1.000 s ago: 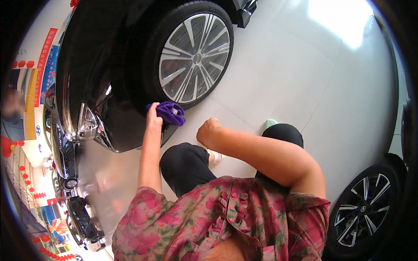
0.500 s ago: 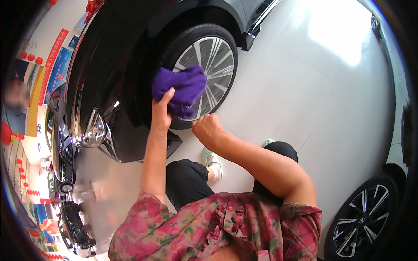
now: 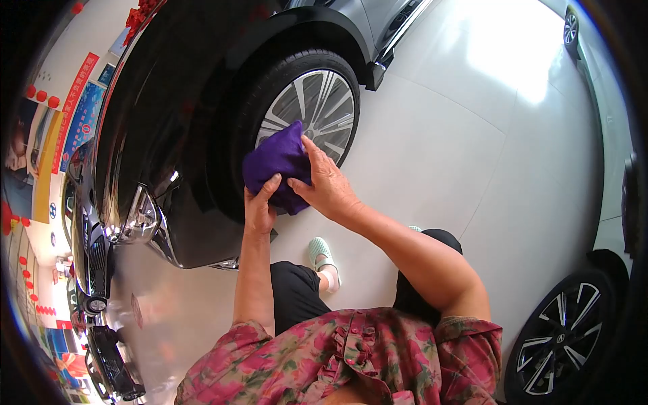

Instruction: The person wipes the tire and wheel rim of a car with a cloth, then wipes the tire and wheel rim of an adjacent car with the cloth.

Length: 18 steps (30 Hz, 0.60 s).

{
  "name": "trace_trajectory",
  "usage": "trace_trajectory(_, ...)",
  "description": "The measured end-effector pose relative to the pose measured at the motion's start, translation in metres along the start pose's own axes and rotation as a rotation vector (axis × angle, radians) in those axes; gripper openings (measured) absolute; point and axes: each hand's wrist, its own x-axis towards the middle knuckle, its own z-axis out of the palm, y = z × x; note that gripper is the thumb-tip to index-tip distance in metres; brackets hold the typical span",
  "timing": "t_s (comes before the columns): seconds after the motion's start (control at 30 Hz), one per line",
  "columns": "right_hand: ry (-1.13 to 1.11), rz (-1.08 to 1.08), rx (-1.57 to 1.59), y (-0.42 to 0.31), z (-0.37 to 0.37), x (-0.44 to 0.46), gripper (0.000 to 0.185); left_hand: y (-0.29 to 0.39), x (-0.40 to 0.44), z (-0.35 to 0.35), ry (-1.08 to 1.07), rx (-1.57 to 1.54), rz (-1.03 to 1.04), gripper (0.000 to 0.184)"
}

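A purple cloth is held up between my hands, in front of the lower left part of a car wheel with silver spokes. My left hand grips its lower left side, thumb on top and fingers hidden beneath. From the right, my right hand pinches the cloth's right edge, with the thumb on its face and the fingers along the border. The cloth covers part of the rim and tyre; whether it touches them I cannot tell.
The black car's body and headlight are on the left. Another car's wheel stands at the lower right. Pale shiny floor lies between the cars. My green clog is below my hands.
My right hand has risen from below the wheel and taken hold of the cloth's right edge. The cloth, bunched earlier, is now spread flatter and somewhat lower.
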Motion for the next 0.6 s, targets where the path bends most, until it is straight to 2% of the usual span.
trace_trajectory(0.07, -0.106, 0.042, 0.0, 0.01, -0.001, 0.003, 0.061, -0.002, -0.001, -0.003, -0.07, -0.007, -0.023, 0.041)
trace_trajectory(0.1, -0.129, 0.146, 0.063, 0.008, -0.005, 0.005, 0.047, -0.002, 0.0, -0.007, -0.105, -0.006, -0.048, 0.041)
trace_trajectory(0.17, -0.05, 0.138, 0.033, 0.002, -0.013, 0.008, 0.042, -0.003, 0.003, -0.014, -0.134, 0.038, -0.101, 0.043)
trace_trajectory(0.23, 0.054, 0.1, 0.029, -0.003, -0.019, 0.01, 0.04, -0.004, 0.006, -0.021, -0.125, 0.122, -0.155, 0.048)
trace_trajectory(0.33, 0.093, 0.102, 0.127, -0.005, -0.022, 0.012, 0.044, -0.002, 0.016, -0.041, -0.285, 0.361, -0.365, 0.069)
trace_trajectory(0.47, 0.032, 0.249, 0.282, -0.014, -0.033, 0.013, 0.044, 0.009, 0.013, -0.022, -0.394, 0.434, -0.091, 0.093)
trace_trajectory(0.53, 0.126, 0.097, 0.214, -0.01, -0.025, 0.011, 0.045, 0.008, 0.008, -0.014, -0.483, 0.495, 0.01, 0.101)
trace_trajectory(0.6, 0.152, 0.02, 0.245, -0.011, -0.023, 0.01, 0.045, -0.005, 0.009, -0.014, -0.533, 0.445, -0.043, 0.097)
